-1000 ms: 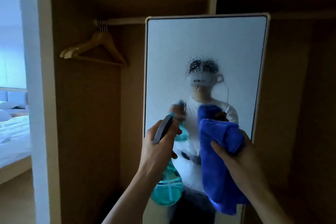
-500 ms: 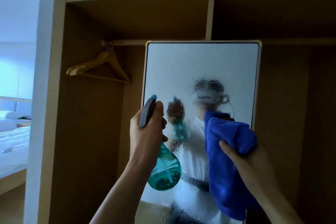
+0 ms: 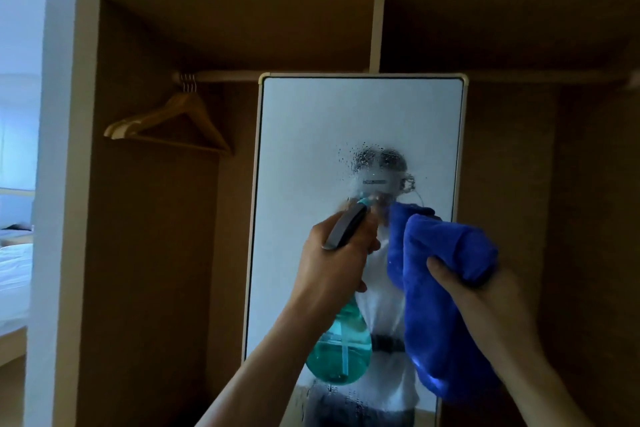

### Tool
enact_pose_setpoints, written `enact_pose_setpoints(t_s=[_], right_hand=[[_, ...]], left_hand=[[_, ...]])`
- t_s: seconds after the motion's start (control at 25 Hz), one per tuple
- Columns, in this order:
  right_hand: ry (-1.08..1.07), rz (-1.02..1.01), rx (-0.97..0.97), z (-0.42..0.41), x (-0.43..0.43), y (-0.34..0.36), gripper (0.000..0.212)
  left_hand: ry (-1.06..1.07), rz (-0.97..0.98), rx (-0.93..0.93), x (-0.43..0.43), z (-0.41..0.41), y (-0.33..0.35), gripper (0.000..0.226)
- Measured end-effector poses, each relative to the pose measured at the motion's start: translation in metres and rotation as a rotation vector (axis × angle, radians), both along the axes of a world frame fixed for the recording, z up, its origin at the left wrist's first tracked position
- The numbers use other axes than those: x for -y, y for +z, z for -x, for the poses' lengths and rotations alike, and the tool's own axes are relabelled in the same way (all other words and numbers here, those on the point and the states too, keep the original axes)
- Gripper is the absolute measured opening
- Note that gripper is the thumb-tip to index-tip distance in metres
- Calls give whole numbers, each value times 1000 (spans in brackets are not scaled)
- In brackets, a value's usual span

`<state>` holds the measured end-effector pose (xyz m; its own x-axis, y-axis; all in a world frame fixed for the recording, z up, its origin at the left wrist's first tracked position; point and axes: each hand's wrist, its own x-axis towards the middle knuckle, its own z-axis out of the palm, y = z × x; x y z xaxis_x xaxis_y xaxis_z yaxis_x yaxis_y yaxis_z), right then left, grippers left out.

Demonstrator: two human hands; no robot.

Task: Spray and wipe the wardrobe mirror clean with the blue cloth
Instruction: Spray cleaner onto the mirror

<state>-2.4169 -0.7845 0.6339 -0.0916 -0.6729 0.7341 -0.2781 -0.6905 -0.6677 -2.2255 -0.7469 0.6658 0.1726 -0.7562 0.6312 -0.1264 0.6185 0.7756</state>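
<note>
While the left hand (image 3: 332,263) grips the spray bottle (image 3: 341,354) by the neck, fingers curled round the trigger, I see the nozzle aimed at the mirror (image 3: 311,135) just ahead of it. The teal bottle body hangs below that hand. The right hand (image 3: 478,291) is just beside the left, thumb and fingers clamped on the bunched cloth (image 3: 440,305), loose end hanging below. I can't tell if the cloth touches the glass. Droplets (image 3: 360,156) sit above both hands. Hangers (image 3: 166,121) are up-left of the left hand.
</note>
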Motion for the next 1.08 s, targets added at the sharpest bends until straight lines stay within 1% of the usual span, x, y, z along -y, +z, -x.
enact_pose_setpoints(t_s=[0.12, 0.24, 0.28, 0.48, 0.6, 0.72, 0.84, 0.96, 1.04, 1.08], right_hand=[[-25, -36, 34, 9, -4, -6, 24], [-86, -76, 55, 14, -8, -12, 15], [-110, -97, 68, 15, -9, -15, 15], [-169, -156, 85, 12, -7, -38, 26], [-137, -206, 85, 5, -7, -50, 23], [-102, -241, 86, -3, -4, -66, 21], [-84, -266, 79, -10, 2, -83, 20], [-52, -262, 59, -16, 8, -96, 10], [-42, -268, 55, -20, 11, -104, 11], [-40, -269, 55, -22, 13, -107, 13]], left_hand=[[-38, -20, 44, 1, 13, -4, 23], [-43, -99, 51, 4, 13, -25, 25], [-53, -133, 55, 3, 14, -34, 27], [-128, -300, 97, -5, 13, -84, 25], [-15, -307, 45, -3, 9, -105, 33], [117, -299, -55, 2, -5, -121, 29], [185, -311, -140, 1, -23, -132, 24], [263, -308, -238, 0, -37, -143, 29], [313, -302, -276, 0, -45, -151, 33], [337, -295, -292, 0, -49, -155, 31]])
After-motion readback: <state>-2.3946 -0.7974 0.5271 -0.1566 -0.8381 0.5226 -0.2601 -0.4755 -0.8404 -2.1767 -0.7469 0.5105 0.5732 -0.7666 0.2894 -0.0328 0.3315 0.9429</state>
